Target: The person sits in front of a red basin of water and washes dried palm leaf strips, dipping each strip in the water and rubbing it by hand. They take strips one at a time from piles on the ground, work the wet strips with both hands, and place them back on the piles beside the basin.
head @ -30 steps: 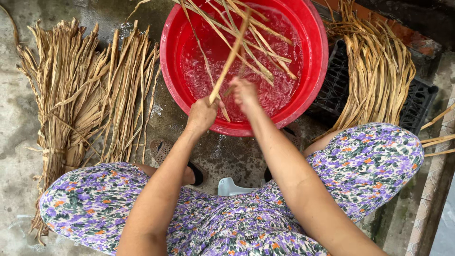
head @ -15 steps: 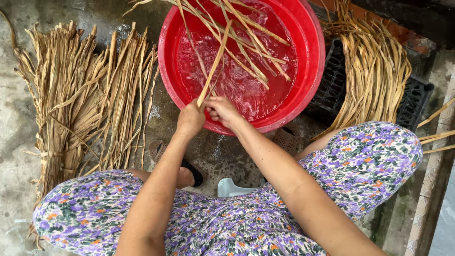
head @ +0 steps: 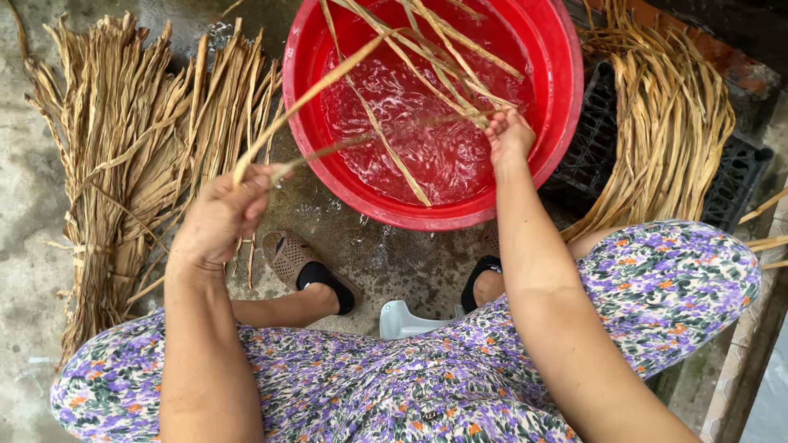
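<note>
A long tan reed strip (head: 328,82) runs from the left hand (head: 217,221), over the rim, into the water of the red basin (head: 558,123). Left-hand fingers (head: 254,184) are closed around its near end. The right hand (head: 509,135), inside the basin, has its fingers curled onto wet strips (head: 443,74). A dry reed bundle (head: 123,164) lies on the wet concrete floor (head: 33,246) left; another bundle (head: 665,123) rests on a black crate (head: 739,180) right.
</note>
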Demonstrator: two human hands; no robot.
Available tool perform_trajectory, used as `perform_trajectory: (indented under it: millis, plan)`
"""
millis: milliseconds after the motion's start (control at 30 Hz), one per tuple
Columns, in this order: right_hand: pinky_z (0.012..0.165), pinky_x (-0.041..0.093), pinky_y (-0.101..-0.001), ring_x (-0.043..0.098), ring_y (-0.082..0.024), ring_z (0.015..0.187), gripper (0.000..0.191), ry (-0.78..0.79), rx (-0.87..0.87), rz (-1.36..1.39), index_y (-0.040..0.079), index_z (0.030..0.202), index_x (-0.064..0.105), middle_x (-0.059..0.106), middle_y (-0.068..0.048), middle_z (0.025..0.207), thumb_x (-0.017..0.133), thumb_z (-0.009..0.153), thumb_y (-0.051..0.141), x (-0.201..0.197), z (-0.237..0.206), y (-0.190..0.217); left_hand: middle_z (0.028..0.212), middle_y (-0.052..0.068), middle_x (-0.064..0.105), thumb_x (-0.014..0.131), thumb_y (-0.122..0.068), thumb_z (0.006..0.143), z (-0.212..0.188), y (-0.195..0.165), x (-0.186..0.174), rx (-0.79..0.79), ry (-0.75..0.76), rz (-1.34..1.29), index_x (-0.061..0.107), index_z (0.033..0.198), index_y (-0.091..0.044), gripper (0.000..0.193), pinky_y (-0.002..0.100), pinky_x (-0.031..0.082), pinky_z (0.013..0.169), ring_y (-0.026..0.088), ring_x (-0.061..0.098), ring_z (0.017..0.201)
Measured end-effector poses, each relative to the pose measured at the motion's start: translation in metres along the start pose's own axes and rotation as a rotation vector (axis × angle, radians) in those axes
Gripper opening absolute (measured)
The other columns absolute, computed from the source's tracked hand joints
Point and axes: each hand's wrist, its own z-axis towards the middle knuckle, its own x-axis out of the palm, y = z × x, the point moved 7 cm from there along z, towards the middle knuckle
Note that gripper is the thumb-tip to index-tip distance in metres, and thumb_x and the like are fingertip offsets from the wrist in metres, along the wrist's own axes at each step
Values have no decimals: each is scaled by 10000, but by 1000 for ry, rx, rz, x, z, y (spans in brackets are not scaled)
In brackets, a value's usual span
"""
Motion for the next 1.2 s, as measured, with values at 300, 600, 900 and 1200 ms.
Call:
perform_trajectory:
  millis: [300, 600, 900, 1200]
  plan:
    - [567, 437, -237, 605, -88, 714, 253, 777, 40, -1593, 94, 1081, 760, 717, -43, 915, 708, 969, 314, 96, -124, -147, 568, -55, 494, 685, -264, 964, 42, 28, 25, -107, -184, -124, 710, 964, -90, 176, 190, 240, 349, 46, 329, 414]
    - [437, 549, -244, 648, -102, 573, 483, 211, 9, -1219, 140, 1375, 471, 657, -23, 1028, 631, 926, 63, 39, -40, -68, 889, 61, 688, 507, -192, 1037, 96, 106, 73, -87, -9, -4, 598, 1130, -49, 193, 264, 561, 625, 129, 645, 709]
    - [733, 645, -266, 764, -148, 831, 149, 715, 271, -446, 78, 1051, 693, 763, -76, 980, 591, 992, 168, 126, -142, -132, 1184, 171, 683, 565, -90, 985, 114, 91, 95, 322, -128, 508, 522, 1258, -127, 279, 477, 528, 929, 348, 675, 1122]
    - [547, 515, -219, 602, -78, 650, 201, 638, 31, -399, 51, 1006, 707, 699, -54, 865, 598, 1058, 211, 132, -150, -127, 991, 215, 727, 482, -240, 1061, 100, 65, 115, 198, -174, 869, 423, 1248, -102, 239, 576, 537, 774, 434, 714, 907]
